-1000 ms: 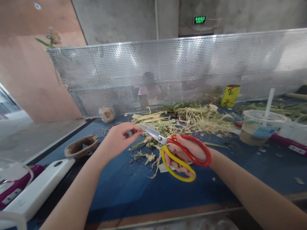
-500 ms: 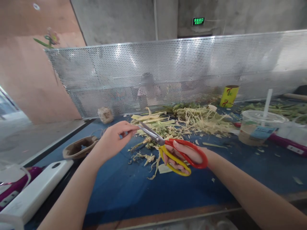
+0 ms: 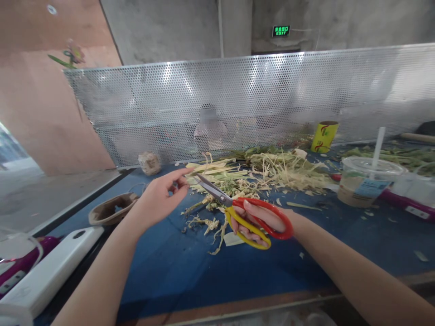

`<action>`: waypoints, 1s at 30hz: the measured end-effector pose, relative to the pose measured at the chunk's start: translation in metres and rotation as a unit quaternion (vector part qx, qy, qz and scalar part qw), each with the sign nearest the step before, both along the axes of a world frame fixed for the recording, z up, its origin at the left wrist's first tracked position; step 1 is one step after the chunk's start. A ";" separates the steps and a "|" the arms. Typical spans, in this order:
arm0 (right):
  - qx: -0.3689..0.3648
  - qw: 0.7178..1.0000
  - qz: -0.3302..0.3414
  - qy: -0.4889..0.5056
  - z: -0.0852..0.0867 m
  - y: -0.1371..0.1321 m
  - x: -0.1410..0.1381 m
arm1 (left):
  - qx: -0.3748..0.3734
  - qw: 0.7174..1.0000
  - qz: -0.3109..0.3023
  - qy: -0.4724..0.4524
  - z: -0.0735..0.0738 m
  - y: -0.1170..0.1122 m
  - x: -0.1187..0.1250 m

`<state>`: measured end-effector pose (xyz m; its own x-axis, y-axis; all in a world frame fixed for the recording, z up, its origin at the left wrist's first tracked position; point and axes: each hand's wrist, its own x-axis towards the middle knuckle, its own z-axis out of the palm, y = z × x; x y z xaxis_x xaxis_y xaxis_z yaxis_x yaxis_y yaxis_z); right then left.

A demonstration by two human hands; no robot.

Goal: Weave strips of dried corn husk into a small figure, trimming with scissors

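Note:
My right hand (image 3: 251,222) grips a pair of scissors (image 3: 224,199) with one red and one yellow handle loop, its fingers through the loops. The metal blades point up and left, nearly together. Just beyond their tips is my left hand (image 3: 163,194), its index finger stretched out and its thumb apart below. I make out nothing held in it. Behind the blades lies a heap of plant trimmings (image 3: 285,172), pale strips and green leaves, with curled scraps (image 3: 207,224) closer to me.
A yellow cardboard tube (image 3: 324,136) stands at the back. To the right are a plastic drink cup (image 3: 360,190) with a straw and a purple-white power strip (image 3: 414,208). A brown pulp cup holder (image 3: 102,213) and white box (image 3: 54,267) sit left. A perforated metal screen (image 3: 152,104) closes the back.
My left hand has drawn slightly left from the blade tips, and its thumb and index finger have parted. The scissors have hardly moved.

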<state>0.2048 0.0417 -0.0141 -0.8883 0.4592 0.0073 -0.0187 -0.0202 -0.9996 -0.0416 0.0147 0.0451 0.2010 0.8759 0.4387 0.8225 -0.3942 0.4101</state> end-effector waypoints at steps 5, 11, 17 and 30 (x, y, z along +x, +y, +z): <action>0.024 1.000 0.016 0.000 0.001 -0.001 0.001 | -0.045 0.994 -0.082 -0.047 0.003 -0.003 0.003; 0.066 0.998 0.022 -0.004 0.004 -0.004 0.002 | -0.095 0.982 -0.120 -0.107 0.008 -0.007 0.005; 0.096 0.995 0.024 0.000 0.008 -0.007 0.003 | -0.106 0.971 -0.163 -0.139 0.006 -0.002 0.002; 0.098 0.995 0.029 -0.010 0.009 -0.009 0.004 | -0.158 0.938 -0.228 -0.208 0.004 -0.004 -0.001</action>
